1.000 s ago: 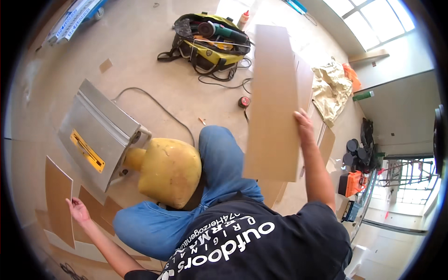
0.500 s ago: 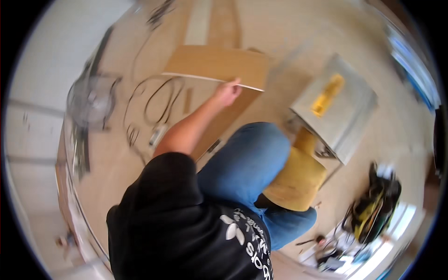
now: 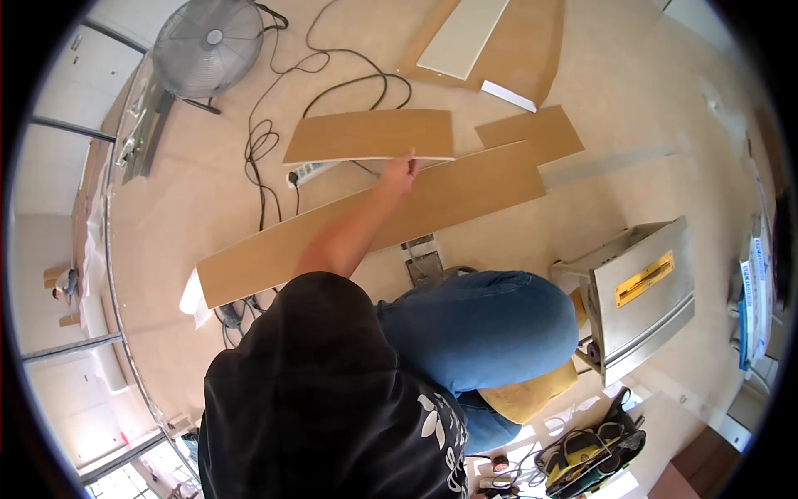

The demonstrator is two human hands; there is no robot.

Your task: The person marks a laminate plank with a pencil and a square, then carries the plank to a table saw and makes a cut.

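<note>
My left hand [image 3: 401, 173] reaches forward with its fingers closed on the near edge of a short brown panel [image 3: 370, 133]. That edge is thin and pale. The panel is held over the cables and partly covers a white power strip [image 3: 314, 170]. Below my forearm lies a long brown board [image 3: 465, 195], running from lower left to upper right. Another small brown board [image 3: 540, 133] touches or overlaps its far right end. My right hand does not show.
A table saw [image 3: 673, 303] with a yellow insert stands at right. A floor fan [image 3: 208, 50] is at far left, beside loose black cables [image 3: 266, 137]. Beyond lie a white strip [image 3: 509, 96] and a pale plank [image 3: 465, 37]. A tool bag [image 3: 594, 457] sits at lower right, near a yellow cushion-like thing [image 3: 532, 395].
The view has swung, so the fan, the saw and the tool bag appear in other places. My left hand keeps hold of the panel, and more of the long board shows.
</note>
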